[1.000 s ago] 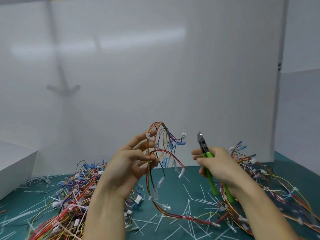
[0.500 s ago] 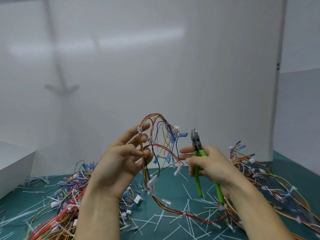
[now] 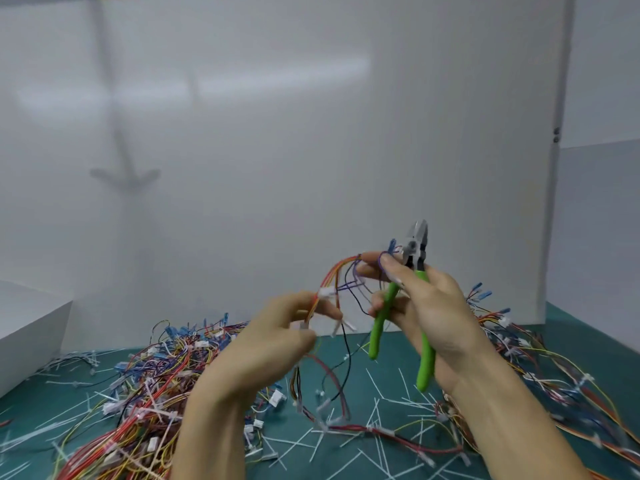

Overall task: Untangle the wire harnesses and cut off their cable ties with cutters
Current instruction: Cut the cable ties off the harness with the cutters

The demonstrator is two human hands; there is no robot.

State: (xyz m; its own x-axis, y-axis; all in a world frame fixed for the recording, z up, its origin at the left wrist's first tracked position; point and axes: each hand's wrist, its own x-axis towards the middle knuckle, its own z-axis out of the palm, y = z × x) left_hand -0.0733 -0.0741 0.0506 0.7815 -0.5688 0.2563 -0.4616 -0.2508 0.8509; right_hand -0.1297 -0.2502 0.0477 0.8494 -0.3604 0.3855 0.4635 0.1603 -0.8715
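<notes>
Our right hand (image 3: 426, 313) has risen and closed in: gripping the green cutters (image 3: 382, 320), it now also pinches the top of the harness (image 3: 337, 271), which hangs in the air between both hands. Our left hand (image 3: 273, 341) holds it lower down. Light and limp, the harness is best taken near the white plug (image 3: 327, 292). Blur hides our left fingers (image 3: 327, 309); we can find no tie.

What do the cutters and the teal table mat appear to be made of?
The cutters have a bare grey head, likely steel, with a dull metallic sheen. Their handles look sleeved in smooth bright-green plastic or rubber. The mat looks like matte teal rubber or vinyl; no shine shows.
</notes>
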